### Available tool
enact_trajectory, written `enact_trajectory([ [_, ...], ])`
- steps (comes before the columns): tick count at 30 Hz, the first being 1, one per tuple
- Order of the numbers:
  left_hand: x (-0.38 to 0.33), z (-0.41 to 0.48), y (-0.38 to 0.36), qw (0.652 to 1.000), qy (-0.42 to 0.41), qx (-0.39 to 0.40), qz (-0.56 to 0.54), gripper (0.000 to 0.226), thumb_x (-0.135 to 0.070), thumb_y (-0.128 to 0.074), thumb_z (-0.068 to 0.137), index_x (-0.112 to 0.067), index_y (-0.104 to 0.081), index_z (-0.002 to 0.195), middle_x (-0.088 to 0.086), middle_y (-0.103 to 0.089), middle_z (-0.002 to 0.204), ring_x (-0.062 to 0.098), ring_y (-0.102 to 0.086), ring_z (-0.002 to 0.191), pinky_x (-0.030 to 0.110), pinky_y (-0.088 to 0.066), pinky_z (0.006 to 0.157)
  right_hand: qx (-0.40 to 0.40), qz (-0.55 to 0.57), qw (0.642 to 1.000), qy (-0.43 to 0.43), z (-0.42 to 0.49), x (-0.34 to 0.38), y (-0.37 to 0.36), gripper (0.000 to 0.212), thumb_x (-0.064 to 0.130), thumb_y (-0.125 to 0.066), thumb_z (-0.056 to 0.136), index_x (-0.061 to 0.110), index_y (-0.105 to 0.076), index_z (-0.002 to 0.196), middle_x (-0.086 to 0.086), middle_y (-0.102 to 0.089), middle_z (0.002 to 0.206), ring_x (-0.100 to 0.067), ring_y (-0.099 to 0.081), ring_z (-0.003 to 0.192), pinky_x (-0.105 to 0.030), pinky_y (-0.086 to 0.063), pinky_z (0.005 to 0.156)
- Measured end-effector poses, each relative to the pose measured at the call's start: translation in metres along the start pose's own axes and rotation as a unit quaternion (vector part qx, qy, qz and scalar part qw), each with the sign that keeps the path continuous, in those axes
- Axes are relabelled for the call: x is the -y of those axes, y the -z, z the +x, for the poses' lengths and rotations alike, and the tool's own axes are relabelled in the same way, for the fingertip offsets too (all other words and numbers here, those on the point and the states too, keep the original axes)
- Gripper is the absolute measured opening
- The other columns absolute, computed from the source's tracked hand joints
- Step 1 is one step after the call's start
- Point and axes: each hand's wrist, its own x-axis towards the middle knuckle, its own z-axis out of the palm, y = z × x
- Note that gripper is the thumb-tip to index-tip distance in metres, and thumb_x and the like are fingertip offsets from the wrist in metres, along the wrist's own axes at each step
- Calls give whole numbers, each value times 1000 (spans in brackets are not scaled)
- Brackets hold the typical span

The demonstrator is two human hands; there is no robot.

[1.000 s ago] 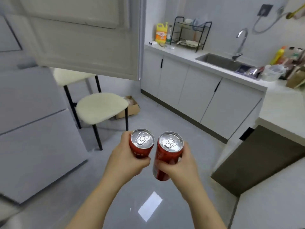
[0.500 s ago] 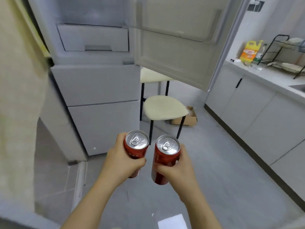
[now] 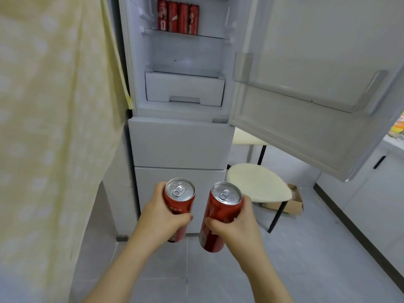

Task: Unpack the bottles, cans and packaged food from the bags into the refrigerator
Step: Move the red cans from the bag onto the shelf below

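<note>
My left hand (image 3: pixel 160 217) grips a tall red can (image 3: pixel 179 199) upright, its silver top facing me. My right hand (image 3: pixel 237 226) grips a second red can (image 3: pixel 218 215) beside it, a small gap between the two. Both cans hang in front of the white refrigerator (image 3: pixel 179 141), level with its lower drawers. The upper compartment is open, and several red cans (image 3: pixel 178 18) stand in a row on its glass shelf. Below that shelf is a bare space and a white drawer (image 3: pixel 184 88).
The fridge door (image 3: pixel 306 84) swings open to the right, with bare clear door bins. A cream-seated stool (image 3: pixel 258 184) and a cardboard box (image 3: pixel 293 202) sit under the door. A yellow patterned curtain (image 3: pixel 50 127) hangs at the left. White cabinets (image 3: pixel 376 193) line the right.
My view has swung left from the kitchen counter and sink to the open fridge, which is nearer now. Both hands keep their cans, now slightly further apart.
</note>
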Motion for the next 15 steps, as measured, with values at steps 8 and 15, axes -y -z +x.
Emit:
enact_trajectory([
  [8,-13,119,37,998,-57,12,-32,61,-12,-78,65,-29,-39,108,-12,-59,92,3,-57,85,20,-44,68,3,-2,999,46,103,42,-51,51,8,-78,63,34,-49,95,13,-65,85,6,-60,73,-18,-45,66],
  [15,-22,201,61,998,-60,-12,-34,65,-15,-78,67,-24,-29,109,-10,-53,94,8,-55,87,26,-40,72,-2,15,998,56,176,71,-91,53,7,-77,64,31,-45,100,10,-63,87,-2,-60,78,-18,-44,62],
])
